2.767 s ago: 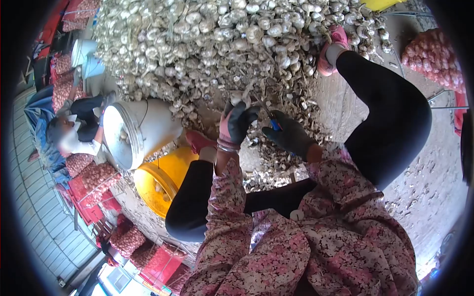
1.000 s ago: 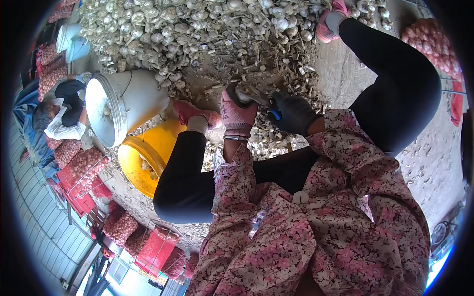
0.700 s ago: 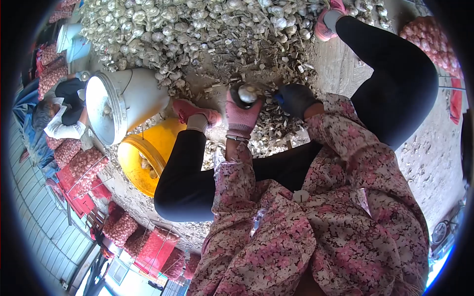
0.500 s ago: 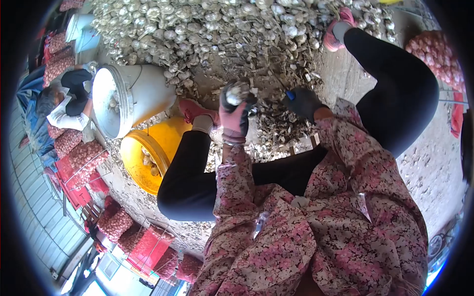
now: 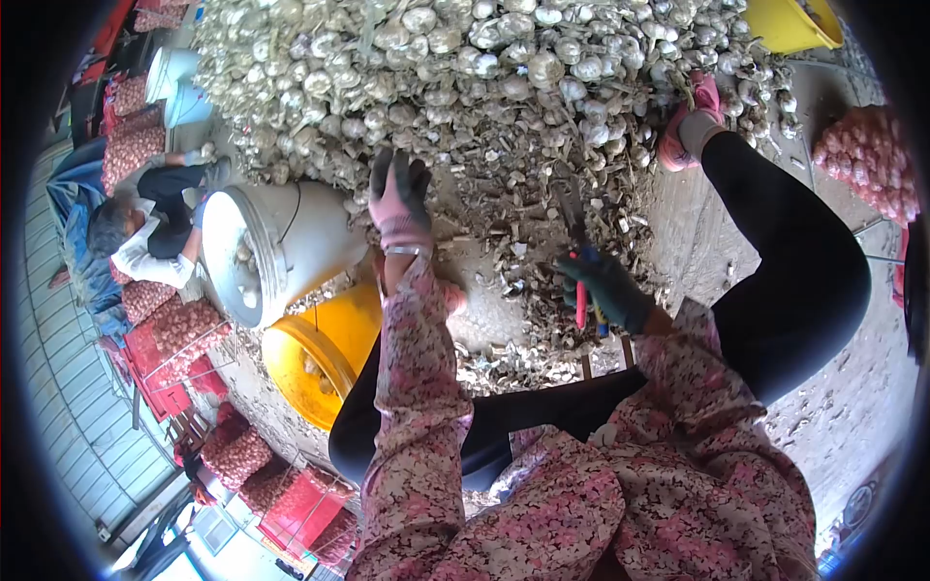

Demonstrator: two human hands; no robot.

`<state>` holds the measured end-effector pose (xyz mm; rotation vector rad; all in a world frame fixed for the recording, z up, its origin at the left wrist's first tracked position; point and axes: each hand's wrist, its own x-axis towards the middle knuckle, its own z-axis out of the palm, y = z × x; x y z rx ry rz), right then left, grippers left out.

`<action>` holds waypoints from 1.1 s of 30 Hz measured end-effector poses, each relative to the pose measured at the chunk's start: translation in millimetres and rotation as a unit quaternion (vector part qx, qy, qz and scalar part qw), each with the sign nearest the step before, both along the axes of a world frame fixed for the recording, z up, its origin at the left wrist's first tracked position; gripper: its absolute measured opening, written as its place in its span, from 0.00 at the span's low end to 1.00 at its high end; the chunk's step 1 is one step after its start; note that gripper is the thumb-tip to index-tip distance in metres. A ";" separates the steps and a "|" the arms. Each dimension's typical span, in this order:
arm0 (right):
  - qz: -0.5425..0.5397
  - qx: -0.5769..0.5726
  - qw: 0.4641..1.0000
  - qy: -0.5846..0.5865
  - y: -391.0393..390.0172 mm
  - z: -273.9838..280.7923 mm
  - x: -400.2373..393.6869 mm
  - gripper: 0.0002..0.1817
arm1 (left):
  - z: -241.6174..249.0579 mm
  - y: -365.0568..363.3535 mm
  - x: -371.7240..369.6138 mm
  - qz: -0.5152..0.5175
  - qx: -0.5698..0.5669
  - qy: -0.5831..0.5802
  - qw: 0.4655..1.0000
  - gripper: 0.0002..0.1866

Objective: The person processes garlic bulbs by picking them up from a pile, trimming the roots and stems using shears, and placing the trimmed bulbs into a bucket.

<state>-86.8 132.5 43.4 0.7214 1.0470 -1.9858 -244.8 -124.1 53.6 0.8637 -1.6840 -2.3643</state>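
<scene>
My left hand (image 5: 399,201), in a pink and dark glove, reaches over the near edge of the garlic heap (image 5: 436,58) with its fingers apart and nothing in it. My right hand (image 5: 612,290), in a dark glove, is closed around the handles of a cutting tool (image 5: 572,208). One handle is red, the other blue, and the metal blades point up toward the heap. Below the tool lie cut stems and dry scraps (image 5: 504,242) on the ground between my legs.
A white bucket (image 5: 300,228) and a yellow bucket (image 5: 339,334) lie tilted at the left, garlic inside. Another person (image 5: 155,228) sits beyond them. Filled red net bags (image 5: 232,455) line the left side; one more (image 5: 867,165) stands right. A yellow container (image 5: 794,27) is at top right.
My left hand has moved left and opened; the garlic bulb it held is gone from it. My right hand has shifted lower, and the tool's blades and handles now show clearly.
</scene>
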 end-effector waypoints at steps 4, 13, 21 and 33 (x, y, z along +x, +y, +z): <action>-0.025 0.061 0.997 0.046 -10.1 -20.3 6.0 0.14 | -7.2 56.2 -79.8 -0.191 -0.637 0.146 0.732 0.22; 0.018 0.177 0.973 0.144 -11.7 -23.6 -2.0 0.21 | -25.2 103.8 -143.2 -0.407 -0.766 -0.011 0.498 0.36; 0.109 0.418 0.848 0.306 10.8 21.5 -18.8 0.35 | -37.4 59.5 -18.2 -0.326 -0.266 -0.050 0.906 0.22; 0.288 0.464 0.742 0.390 -4.8 11.4 25.7 0.27 | 25.3 62.5 138.0 -0.348 -0.532 -0.069 0.769 0.30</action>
